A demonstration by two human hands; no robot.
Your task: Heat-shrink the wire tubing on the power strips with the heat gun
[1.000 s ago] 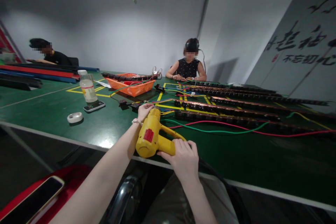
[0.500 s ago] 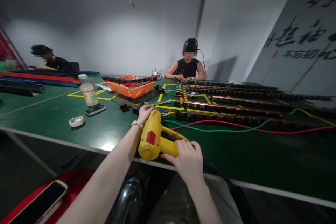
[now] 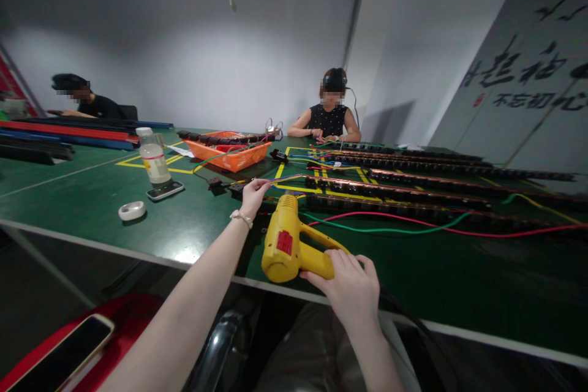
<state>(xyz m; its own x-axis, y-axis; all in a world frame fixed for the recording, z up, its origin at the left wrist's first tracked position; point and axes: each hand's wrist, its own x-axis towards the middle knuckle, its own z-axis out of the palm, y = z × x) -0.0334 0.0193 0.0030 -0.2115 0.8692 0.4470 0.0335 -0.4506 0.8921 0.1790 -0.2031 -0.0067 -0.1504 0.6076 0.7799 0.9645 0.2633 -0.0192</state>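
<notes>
My right hand (image 3: 351,282) is wrapped round the handle of a yellow heat gun (image 3: 282,242), whose nozzle points away from me over the table's wires. My left hand (image 3: 254,196) pinches thin coloured wires (image 3: 287,179) just left of the nozzle. These wires run right to a long dark strip with copper-coloured edges (image 3: 395,188). Small black connectors (image 3: 236,188) lie beside the left fingers. Another such strip (image 3: 395,205) lies nearer me, with a loose red wire (image 3: 367,214) and a green wire (image 3: 395,231) in front of it.
An orange basket (image 3: 229,159) holds more dark strips. To the left stand a bottle (image 3: 154,159), a small device with a display (image 3: 165,190) and a white ring-shaped item (image 3: 132,211). A co-worker (image 3: 328,113) sits across the green table (image 3: 193,229); another person (image 3: 94,101) is far left.
My right hand has moved the heat gun to the right, away from my left hand. The left hand has stayed at the wires, which now show more clearly.
</notes>
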